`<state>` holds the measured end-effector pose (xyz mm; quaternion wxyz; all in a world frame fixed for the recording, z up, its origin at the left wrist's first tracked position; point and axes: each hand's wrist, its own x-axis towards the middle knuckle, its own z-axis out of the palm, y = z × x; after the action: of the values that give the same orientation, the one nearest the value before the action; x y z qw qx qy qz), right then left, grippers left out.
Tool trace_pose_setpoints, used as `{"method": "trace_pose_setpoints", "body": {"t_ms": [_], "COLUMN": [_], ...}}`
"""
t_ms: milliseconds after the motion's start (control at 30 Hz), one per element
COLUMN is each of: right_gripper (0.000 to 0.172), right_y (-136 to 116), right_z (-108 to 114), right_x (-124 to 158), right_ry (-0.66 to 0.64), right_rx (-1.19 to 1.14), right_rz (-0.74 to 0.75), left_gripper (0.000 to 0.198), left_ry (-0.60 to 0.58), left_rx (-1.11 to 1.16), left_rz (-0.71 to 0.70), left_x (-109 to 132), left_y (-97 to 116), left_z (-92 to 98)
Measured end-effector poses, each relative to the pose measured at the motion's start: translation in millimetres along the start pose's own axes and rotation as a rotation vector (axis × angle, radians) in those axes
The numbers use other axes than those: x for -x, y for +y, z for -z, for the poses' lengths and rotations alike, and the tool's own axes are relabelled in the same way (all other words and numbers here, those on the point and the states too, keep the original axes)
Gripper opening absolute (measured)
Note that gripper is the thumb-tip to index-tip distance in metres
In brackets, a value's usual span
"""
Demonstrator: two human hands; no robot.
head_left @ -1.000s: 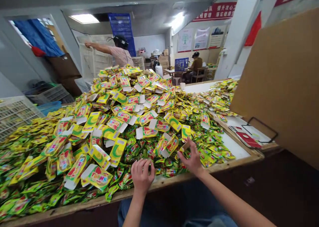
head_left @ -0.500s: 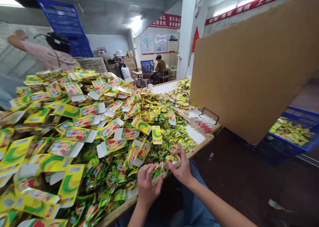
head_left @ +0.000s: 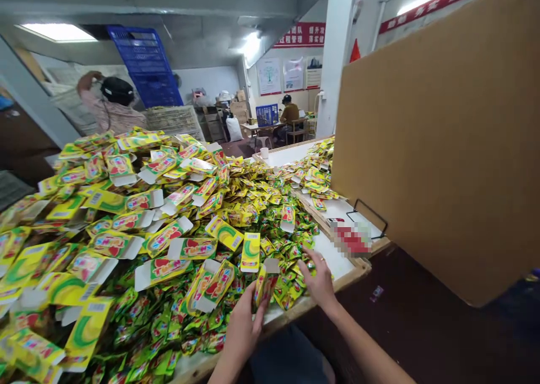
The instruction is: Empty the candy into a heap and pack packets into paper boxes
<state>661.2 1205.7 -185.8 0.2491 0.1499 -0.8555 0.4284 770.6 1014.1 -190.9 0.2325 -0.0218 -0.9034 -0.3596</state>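
My left hand (head_left: 244, 323) is closed around a small yellow candy box (head_left: 261, 285), which it holds tilted near the table's front edge. The box's white end flap stands open at the top. To its right, my right hand (head_left: 319, 278) is open, with fingers apart and slightly curled, by the green and yellow sachets (head_left: 293, 285). I see nothing held in it. Just beyond the held box lies another yellow box (head_left: 251, 253) with a green curve on it. Many more open-flapped boxes (head_left: 162, 271) lie over the sachets to the left.
A large cardboard sheet (head_left: 434, 142) stands at the right, beside a black wire stand (head_left: 371, 218). The wooden table rim (head_left: 354, 274) runs in front of me. A person in pink (head_left: 113, 105) is behind the heap; another person (head_left: 290, 114) sits farther back. Blue crates (head_left: 145, 63) lean behind.
My left hand, bent and with no box visible before, now holds a yellow box. My right hand has moved away from a small yellowish item at its fingertips. The view has swung left.
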Motion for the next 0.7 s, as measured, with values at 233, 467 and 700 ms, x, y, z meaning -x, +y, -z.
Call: {"method": "trace_pose_setpoints", "body": {"t_ms": [233,467,700], "right_gripper": [0.042,0.036,0.038], "right_y": [60.9,83.0,88.4], "right_z": [-25.5,-14.8,-13.4], "right_x": [-55.3,-54.6,-57.1], "right_ry": [-0.149,-0.290,-0.299], "right_rx": [0.212,0.216,0.226], "right_rz": [0.014,0.204,0.233], "left_gripper": [0.039,0.023,0.011], "left_ry": [0.030,0.053,-0.057], "left_rx": [-0.335,-0.672,-0.743], "left_rz": [-0.020,-0.045,0.015], "left_x": [-30.4,-102.4,-144.1], "left_y": [24.8,40.7,18.0], "left_z": [-32.2,-36.7,-51.0]}}
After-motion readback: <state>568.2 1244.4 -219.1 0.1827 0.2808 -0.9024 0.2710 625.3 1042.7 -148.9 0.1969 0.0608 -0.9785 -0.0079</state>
